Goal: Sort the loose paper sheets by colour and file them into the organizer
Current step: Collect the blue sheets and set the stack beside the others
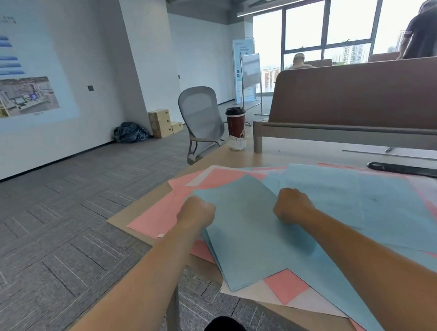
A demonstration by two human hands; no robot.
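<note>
head-camera view looking down two bare forearms onto a pale wooden desk (304,149) strewn with overlapping coloured paper. between the hands lies a stack of blue sheets (245,232), roughly squared up, with its near corner hanging over the desk's front edge. the left hand (196,211) is curled at the stack's left edge and the right hand (293,206) is curled at its right edge. both look to be gripping the stack, though the fingertips are hidden behind the knuckles.

more loose blue sheets (381,203) fan out to the right. pink sheets (161,220) spread underneath on the left and far side, and a few white sheets (253,291) show at the near edge. no organizer can be made out in this view.

the paper looks thin, light and floppy. the sheets will likely slide over one another, droop if lifted by one corner, and crease if pinched hard. a sound hold would be both long edges at once, thumbs on top and fingers beneath, with the pile kept level or tapped on edge to align it.

further back, a paper coffee cup (236,123) stands on the desk's far corner, a grey office chair (203,129) sits beyond it, and a brown divider panel (365,92) runs along the back.
</note>
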